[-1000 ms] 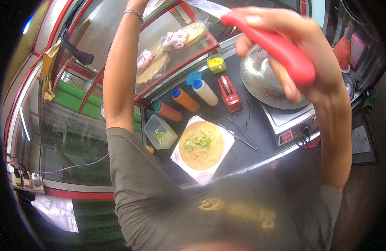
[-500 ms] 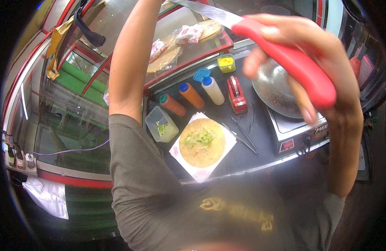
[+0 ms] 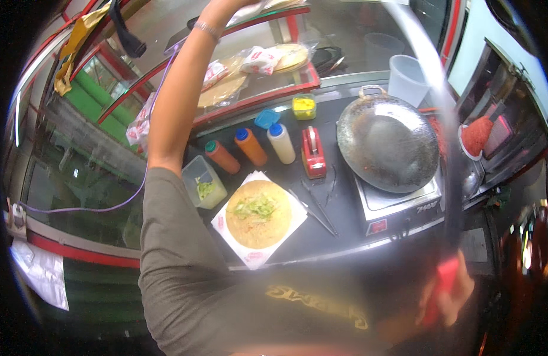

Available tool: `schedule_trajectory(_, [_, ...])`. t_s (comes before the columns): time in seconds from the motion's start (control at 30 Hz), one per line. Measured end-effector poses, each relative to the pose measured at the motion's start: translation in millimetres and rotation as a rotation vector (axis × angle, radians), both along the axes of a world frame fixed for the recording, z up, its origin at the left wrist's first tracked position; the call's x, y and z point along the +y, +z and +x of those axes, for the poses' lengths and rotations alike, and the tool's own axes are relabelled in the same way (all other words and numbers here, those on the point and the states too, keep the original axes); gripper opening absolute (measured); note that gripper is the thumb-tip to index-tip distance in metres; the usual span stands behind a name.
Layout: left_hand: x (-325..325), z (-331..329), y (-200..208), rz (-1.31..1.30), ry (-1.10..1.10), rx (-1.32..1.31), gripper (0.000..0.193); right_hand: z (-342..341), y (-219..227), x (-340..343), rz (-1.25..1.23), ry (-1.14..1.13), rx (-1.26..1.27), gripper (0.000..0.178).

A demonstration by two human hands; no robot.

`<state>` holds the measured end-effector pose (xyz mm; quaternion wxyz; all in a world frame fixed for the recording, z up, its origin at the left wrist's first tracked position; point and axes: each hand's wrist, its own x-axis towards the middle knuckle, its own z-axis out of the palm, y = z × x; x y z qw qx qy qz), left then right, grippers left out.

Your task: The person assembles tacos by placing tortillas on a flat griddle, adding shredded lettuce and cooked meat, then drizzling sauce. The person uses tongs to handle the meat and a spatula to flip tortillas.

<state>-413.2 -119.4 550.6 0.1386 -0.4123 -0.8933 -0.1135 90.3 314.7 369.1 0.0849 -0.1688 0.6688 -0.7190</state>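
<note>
My right hand (image 3: 455, 296), low at the right, is wrapped round the red handle of a long-bladed knife (image 3: 446, 276). Its blade points up and away, smeared by motion. My left hand (image 3: 229, 5) is raised to the top edge of the view over the glass case, its fingers cut off. On the counter a flatbread (image 3: 259, 228) with shredded lettuce (image 3: 254, 207) in its middle lies on white paper (image 3: 252, 256). Left of it stands a clear tub (image 3: 211, 191) with more lettuce. Tongs (image 3: 320, 210) lie just right of the paper.
Behind the bread stand three squeeze bottles (image 3: 250, 146), a yellow-filled tub (image 3: 304, 108) and a red tape dispenser (image 3: 313, 155). A dark pan (image 3: 388, 142) sits on a stove (image 3: 398, 207) at the right. The glass case (image 3: 256, 107) holds bagged flatbreads. A purple cable (image 3: 102, 209) hangs left.
My right hand has dropped from the upper right, close to view, to the lower right with the knife, uncovering the pan. My left arm stays raised. The view has shifted slightly.
</note>
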Motion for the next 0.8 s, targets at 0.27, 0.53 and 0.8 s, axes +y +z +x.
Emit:
schedule_trajectory(0.27, [-21, -2, 1, 0.021, 0.011, -0.110, 0.027, 94, -62, 24, 0.016, -0.609, 0.133, 0.062])
schedule_trajectory(0.53, [-28, -11, 5, 0.041, 0.023, -0.184, 0.026, 141, -107, 38, 0.166, -0.821, 0.465, 0.042])
schedule_trajectory(0.8, [-41, -22, 13, 0.078, 0.014, -0.326, 0.026, 170, -143, 54, 0.377, -0.936, 0.618, 0.045])
